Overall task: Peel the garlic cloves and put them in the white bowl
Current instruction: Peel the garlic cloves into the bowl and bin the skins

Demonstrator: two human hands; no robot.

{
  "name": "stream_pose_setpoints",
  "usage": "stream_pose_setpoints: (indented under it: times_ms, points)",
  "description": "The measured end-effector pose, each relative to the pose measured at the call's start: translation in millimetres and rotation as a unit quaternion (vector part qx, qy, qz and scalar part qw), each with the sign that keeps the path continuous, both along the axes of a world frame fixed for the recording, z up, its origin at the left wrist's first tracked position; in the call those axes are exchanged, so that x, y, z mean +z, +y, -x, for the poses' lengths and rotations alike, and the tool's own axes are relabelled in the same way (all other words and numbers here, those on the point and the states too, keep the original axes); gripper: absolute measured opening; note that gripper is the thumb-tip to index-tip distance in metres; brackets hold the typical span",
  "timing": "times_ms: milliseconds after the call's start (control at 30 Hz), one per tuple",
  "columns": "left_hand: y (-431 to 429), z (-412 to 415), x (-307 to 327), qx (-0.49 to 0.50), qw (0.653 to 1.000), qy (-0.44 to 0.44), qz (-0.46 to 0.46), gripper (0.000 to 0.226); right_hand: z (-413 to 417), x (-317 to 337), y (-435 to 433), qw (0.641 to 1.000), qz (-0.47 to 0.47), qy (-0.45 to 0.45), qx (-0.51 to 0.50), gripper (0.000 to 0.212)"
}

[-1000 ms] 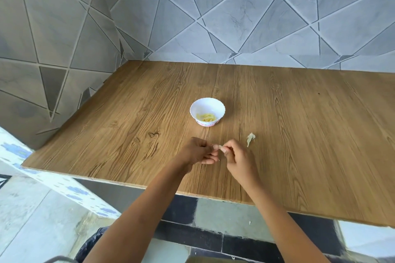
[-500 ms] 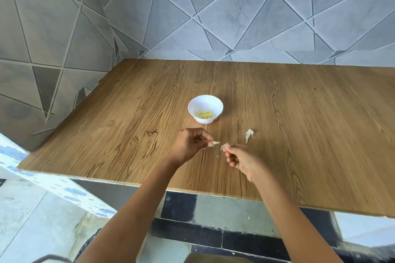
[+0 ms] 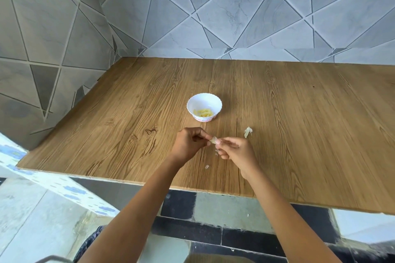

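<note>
Just in from the near edge of the bench (image 3: 128, 134), a small flake of skin (image 3: 207, 166) lies on the wood. Beyond it the two hands meet over the near middle of the bench. The left hand (image 3: 189, 144) has its fingers (image 3: 201, 133) curled and pinched on one end of a garlic clove (image 3: 213, 140). The right hand (image 3: 236, 152) pinches the other end between thumb and fingertip, its other fingers loosely bent. The clove's long axis runs roughly left to right between them. It is small in this view, so I cannot say how much skin is left on it. Just beyond the right hand lies a heap of shed peel (image 3: 248, 131). Farther on, almost straight ahead of the clove and somewhat nearer the left hand, stands the white bowl (image 3: 192, 103), with peeled cloves (image 3: 203, 112) in it. The drop is therefore a short reach forward, probably easiest for the left hand. A tiled wall (image 3: 235, 17) rises behind the far edge.
</note>
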State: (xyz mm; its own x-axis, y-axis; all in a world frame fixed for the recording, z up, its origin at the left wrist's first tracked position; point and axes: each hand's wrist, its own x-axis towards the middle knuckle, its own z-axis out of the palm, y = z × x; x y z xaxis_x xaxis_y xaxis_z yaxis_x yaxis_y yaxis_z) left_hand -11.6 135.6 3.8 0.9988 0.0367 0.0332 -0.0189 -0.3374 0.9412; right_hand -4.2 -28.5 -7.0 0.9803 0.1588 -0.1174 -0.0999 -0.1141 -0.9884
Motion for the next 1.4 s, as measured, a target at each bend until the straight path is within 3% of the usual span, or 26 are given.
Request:
stream_pose_setpoints:
  times_ms: [167, 300, 367, 467, 567, 667, 833, 900, 1033, 1100, 1167, 1267, 1333, 1400]
  points:
    - [-4.1, 4.2, 2.7, -0.01, 0.988, 0.057, 0.143, 0.01, -1.8, 5.7, 2.6, 0.991, -0.094, 0.092, -0.016, 0.006]
    - [-5.4, 5.1, 5.5, 0.007, 0.937, 0.151, 0.316, 0.012, -0.1, 4.3, 2.9, 0.977, -0.159, 0.143, -0.018, 0.008]
    - [-6.6, 4.7, 6.2, 0.024, 0.914, 0.185, 0.361, 0.012, 0.4, 2.6, 3.4, 0.977, -0.162, 0.133, -0.026, 0.008]
    - [-10.1, 3.6, 6.1, 0.045, 0.953, 0.169, 0.249, 0.009, 1.0, -7.1, 4.8, 0.999, -0.004, 0.001, -0.037, 0.01]
    - [-10.2, 1.9, 5.9, 0.078, 0.98, 0.115, 0.14, 0.01, 0.2, -16.1, 4.7, 0.989, 0.099, -0.098, -0.059, 0.011]
    - [-5.9, -0.8, 6.4, 0.09, 0.988, 0.078, 0.099, 0.013, -2.1, -16.4, 2.6, 0.992, 0.07, -0.083, -0.069, 0.012]
    - [-10.0, 0.6, 6.9, 0.015, 0.995, 0.097, 0.014, 0.01, -3.2, -14.8, 2.2, 0.996, 0.022, -0.06, -0.057, 0.009]
    - [-11.7, 1.1, 7.1, 0.015, 0.995, 0.095, 0.031, 0.004, -2.0, -12.0, 1.9, 0.998, 0.004, -0.047, -0.042, 0.01]
    - [-10.3, 1.0, 10.8, -0.011, 0.974, 0.153, 0.164, 0.008, -2.3, -3.2, -1.6, 0.996, -0.083, 0.002, -0.012, 0.016]
    - [-12.6, 0.8, 11.4, 0.01, 0.96, 0.176, 0.216, 0.009, -2.9, -4.6, -2.3, 0.997, -0.08, -0.004, -0.013, 0.015]
    - [-13.7, 0.6, 9.2, 0.046, 0.964, 0.163, 0.205, 0.008, -2.6, -8.9, -1.7, 0.998, -0.056, -0.023, -0.029, 0.009]
    - [-8.2, -1.6, 0.2, 0.071, 0.993, 0.084, -0.033, 0.015, -1.2, -12.9, -1.3, 0.996, -0.08, -0.009, -0.044, 0.01]
    - [-5.1, -1.7, -0.7, 0.061, 0.979, 0.044, -0.19, 0.014, -0.7, -13.5, -1.7, 0.994, -0.1, 0.0, -0.044, 0.011]
    - [-4.9, -1.0, 2.2, 0.054, 0.969, 0.038, -0.24, 0.016, 0.5, -12.7, -1.6, 0.993, -0.113, 0.005, -0.04, 0.012]
